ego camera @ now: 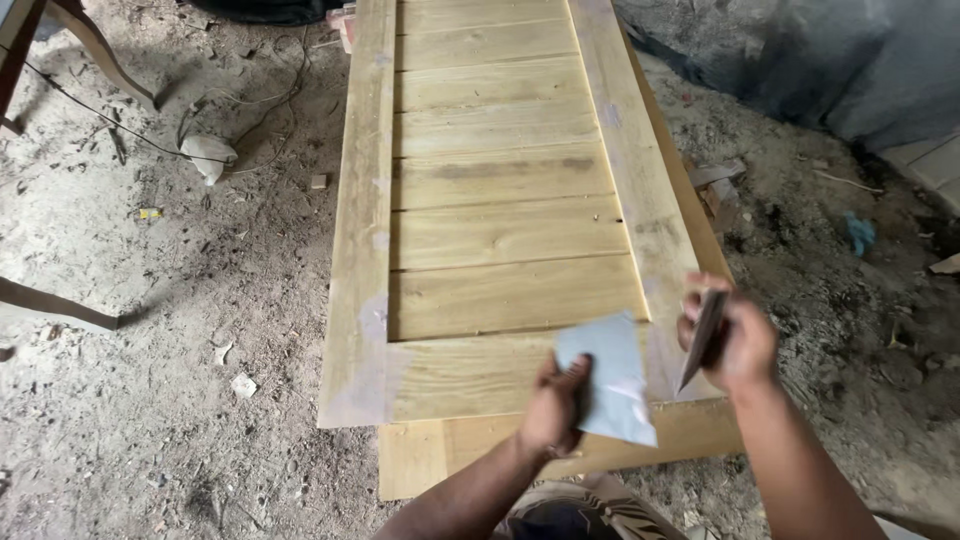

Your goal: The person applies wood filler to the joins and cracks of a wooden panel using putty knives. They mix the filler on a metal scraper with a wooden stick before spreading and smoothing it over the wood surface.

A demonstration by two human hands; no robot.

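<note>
Left hand (pixel 553 405) clamped on a pale grey sheet of sandpaper (pixel 607 375), thumb on top, pressing it flat against the near rail of the wooden door (pixel 500 200). Right hand (pixel 722 338) closed around a thin flat scraper blade (pixel 702 338), held edge-up just above the door's right stile. Hands apart. Door lies flat over a dusty floor (pixel 150 380); a loose cable (pixel 120 120) lies at left.
</note>
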